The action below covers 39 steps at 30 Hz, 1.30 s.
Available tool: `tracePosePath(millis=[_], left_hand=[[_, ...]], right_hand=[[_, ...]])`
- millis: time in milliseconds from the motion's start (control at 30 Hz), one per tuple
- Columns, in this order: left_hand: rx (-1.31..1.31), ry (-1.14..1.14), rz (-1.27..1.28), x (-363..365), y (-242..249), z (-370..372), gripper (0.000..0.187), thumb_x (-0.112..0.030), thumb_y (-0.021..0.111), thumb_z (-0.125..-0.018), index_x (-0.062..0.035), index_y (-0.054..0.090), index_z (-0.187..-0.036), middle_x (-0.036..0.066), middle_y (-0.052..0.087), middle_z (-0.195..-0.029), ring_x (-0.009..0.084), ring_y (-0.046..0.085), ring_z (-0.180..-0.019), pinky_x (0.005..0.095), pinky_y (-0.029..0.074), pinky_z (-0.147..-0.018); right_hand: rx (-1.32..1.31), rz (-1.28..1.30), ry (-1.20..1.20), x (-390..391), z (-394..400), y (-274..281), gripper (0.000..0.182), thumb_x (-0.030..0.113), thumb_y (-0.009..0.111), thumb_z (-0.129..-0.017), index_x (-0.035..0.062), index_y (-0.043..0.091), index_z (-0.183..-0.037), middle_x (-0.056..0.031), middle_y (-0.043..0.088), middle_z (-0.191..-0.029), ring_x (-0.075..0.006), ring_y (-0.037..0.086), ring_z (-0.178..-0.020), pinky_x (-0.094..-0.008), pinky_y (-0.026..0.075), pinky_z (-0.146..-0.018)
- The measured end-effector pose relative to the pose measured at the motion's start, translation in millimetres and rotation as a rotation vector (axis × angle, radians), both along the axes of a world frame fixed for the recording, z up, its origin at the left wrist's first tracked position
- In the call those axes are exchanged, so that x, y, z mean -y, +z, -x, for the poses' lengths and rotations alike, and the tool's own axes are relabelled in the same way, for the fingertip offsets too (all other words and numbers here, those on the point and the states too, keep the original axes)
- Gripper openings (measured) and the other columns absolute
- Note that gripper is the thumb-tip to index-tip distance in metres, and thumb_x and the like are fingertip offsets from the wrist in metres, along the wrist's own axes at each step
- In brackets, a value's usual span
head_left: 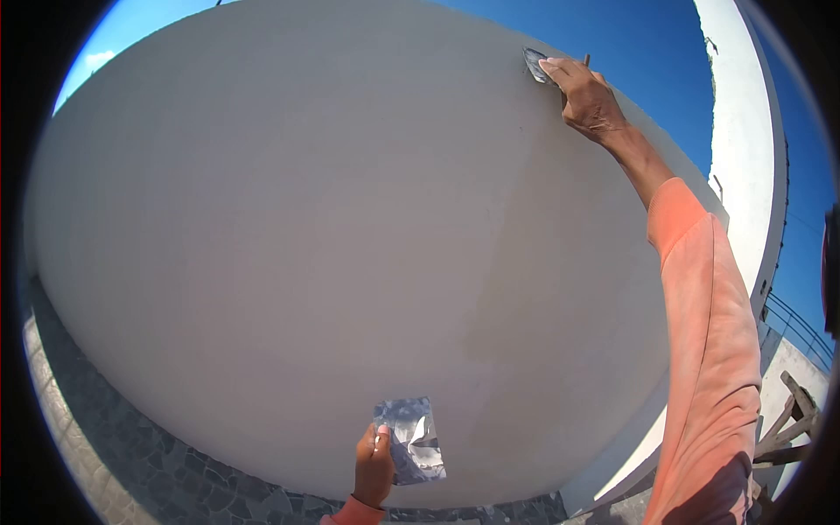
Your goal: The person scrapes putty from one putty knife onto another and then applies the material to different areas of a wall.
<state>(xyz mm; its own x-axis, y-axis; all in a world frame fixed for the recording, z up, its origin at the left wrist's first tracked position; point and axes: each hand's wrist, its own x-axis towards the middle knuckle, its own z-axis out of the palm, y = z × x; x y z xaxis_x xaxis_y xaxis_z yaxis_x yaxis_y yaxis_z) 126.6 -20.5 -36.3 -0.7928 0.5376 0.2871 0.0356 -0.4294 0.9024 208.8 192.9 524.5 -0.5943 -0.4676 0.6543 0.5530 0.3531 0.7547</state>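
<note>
High at the upper right, my right hand (pixel 588 98) grips a small metal trowel (pixel 535 66), its blade against the upper part of a large grey wall (pixel 289 219). A darker patch (pixel 516 289) runs down the wall below that hand. Low in the view, my left hand (pixel 374 468) holds a flat metal plate (pixel 411 437) by its left edge, thumb on its face. White material lies on the plate's right part. Both arms wear orange sleeves.
A white wall or pillar (pixel 744 131) rises at the right. Wooden pieces (pixel 787 424) stand at the lower right, near a metal railing (pixel 798 328). Dark stone paving (pixel 201 481) runs along the wall's foot.
</note>
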Motion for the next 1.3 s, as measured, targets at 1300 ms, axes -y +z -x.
tracePosePath(millis=[1300], left_hand=[[0.112, -0.107, -0.064, -3.7, -7.6, 6.9, 0.024, -0.018, 0.048, -0.104, -0.002, 0.057, -0.088, -0.005, 0.042, -0.071, 0.0053, 0.035, -0.065, 0.0245, 0.032, -0.057]], right_hand=[[-0.141, 0.179, 0.124, -19.9, -62.6, -22.9, 0.05, -0.007, 0.045, -0.086, 0.0025, 0.054, -0.135, -0.0135, 0.058, -0.128, -0.0328, 0.056, -0.12, -0.0416, 0.045, -0.101]])
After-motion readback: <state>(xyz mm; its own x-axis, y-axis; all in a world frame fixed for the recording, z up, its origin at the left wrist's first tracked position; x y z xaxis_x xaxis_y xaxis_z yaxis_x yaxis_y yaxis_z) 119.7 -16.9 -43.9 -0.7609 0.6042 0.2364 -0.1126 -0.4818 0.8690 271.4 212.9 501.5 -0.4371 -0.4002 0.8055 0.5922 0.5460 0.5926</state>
